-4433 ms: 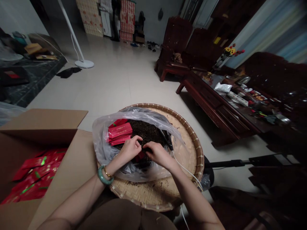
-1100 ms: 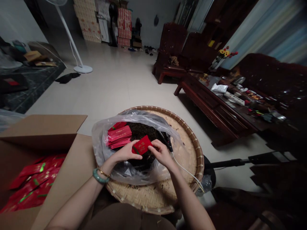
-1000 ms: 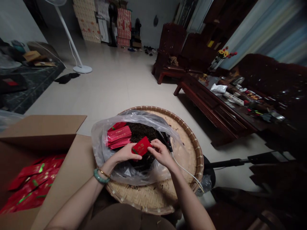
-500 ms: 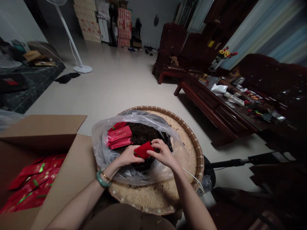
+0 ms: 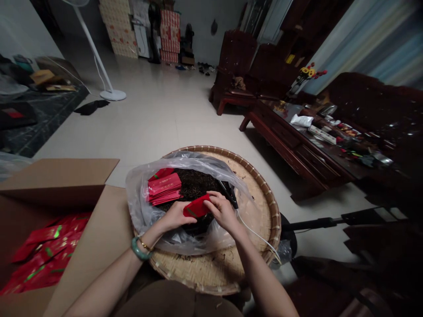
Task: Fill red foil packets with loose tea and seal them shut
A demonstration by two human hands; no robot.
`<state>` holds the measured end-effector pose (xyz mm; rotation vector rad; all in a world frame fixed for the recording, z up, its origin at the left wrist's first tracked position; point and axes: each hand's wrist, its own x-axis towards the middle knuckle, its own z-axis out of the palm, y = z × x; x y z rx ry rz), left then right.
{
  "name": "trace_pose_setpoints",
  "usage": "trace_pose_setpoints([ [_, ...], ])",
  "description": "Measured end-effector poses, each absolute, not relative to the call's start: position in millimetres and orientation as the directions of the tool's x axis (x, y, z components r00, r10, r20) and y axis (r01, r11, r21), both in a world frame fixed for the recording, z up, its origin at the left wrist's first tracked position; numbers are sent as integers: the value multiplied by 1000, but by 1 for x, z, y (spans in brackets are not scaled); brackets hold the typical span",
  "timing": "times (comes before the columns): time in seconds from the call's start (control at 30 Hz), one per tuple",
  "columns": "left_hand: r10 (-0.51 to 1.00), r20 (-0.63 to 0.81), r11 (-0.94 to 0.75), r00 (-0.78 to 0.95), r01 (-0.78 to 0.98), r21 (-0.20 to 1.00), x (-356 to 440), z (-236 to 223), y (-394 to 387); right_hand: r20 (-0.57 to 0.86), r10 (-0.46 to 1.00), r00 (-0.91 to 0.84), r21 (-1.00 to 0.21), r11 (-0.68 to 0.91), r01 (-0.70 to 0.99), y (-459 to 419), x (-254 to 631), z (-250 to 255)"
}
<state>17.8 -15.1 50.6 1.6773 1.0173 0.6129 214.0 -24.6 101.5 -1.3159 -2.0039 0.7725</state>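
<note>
A small red packet (image 5: 197,207) is held between my two hands, over a clear plastic bag (image 5: 137,185) of dark, dry leaves that look like tea (image 5: 196,181). My left hand (image 5: 176,215) grips the packet's left end, with the thumb in front. At its upper right end, my right hand (image 5: 220,210) pinches with thumb and fingers. Left of my hands, a stack of red packets (image 5: 164,188) lies on the leaves inside the bag. A black object with a white cord (image 5: 228,193) rests at the bag's right side, its kind unclear.
The bag sits on a round woven bamboo tray (image 5: 211,274). To the left stands an open cardboard box (image 5: 99,237) containing several red packets (image 5: 49,251). A black pole (image 5: 310,224) reaches in from the right. Farther off are a dark wooden table (image 5: 291,145) and a white fan stand (image 5: 113,95).
My right hand has moved slightly left along the packet, its fingers now closed over the upper right end. The packet looks flatter and more level. My left hand keeps its hold.
</note>
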Motion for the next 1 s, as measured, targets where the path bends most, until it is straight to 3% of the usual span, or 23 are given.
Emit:
trace_pose_setpoints([
  [0.17, 853, -46, -164, 520, 351, 922, 18, 48, -17, 134, 921, -365, -719, 344, 604, -28, 212, 107],
  [0.3, 839, -74, -130, 539, 329, 935, 21, 47, -19, 191, 914, -357, -680, 386, 623, -29, 211, 115],
  [0.5, 830, -67, -176, 553, 375, 910, 20, 46, -19, 134, 866, -481, -749, 406, 523, -27, 212, 115],
  [0.7, 901, -95, -28, 424, 275, 961, 26, 41, -24, 258, 962, -85, -876, 270, 399, -34, 217, 106],
  [0.9, 947, -128, 63, 295, 219, 974, 39, 37, -32, 108, 984, 139, -987, 89, 137, -46, 201, 80],
  [1.0, 952, -93, 52, 292, 146, 988, 43, 38, -35, 92, 979, 182, -992, 74, 102, -48, 195, 77],
])
